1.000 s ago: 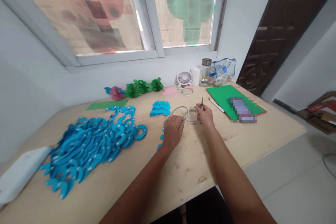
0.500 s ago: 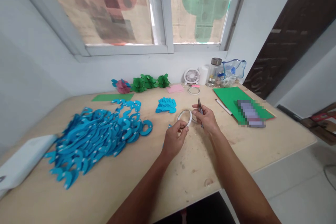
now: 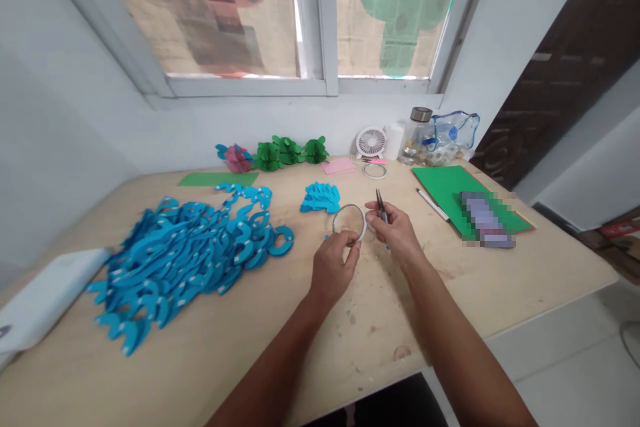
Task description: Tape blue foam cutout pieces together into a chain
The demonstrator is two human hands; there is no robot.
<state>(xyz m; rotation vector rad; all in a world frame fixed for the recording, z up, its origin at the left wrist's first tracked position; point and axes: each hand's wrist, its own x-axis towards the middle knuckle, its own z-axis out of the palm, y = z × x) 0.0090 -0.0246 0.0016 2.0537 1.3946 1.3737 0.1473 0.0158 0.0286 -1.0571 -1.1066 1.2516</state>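
Now pinching white ring [image 3: 364, 231] more face-on in left hand [image 3: 333, 265], baring its opening; gripping pointed tool [image 3: 379, 199] in right hand [image 3: 398, 234].

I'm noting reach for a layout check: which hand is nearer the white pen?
Right. The right hand is just left of the white pen, not touching it; the left hand is farther left, beyond the right hand.

On the table [image 3: 200, 360], heaped pieces [image 3: 185, 260] lay left of the held ring [image 3: 363, 233]; phone [image 3: 483, 213] on sheets [image 3: 440, 180], right; fan [image 3: 371, 142] behind.
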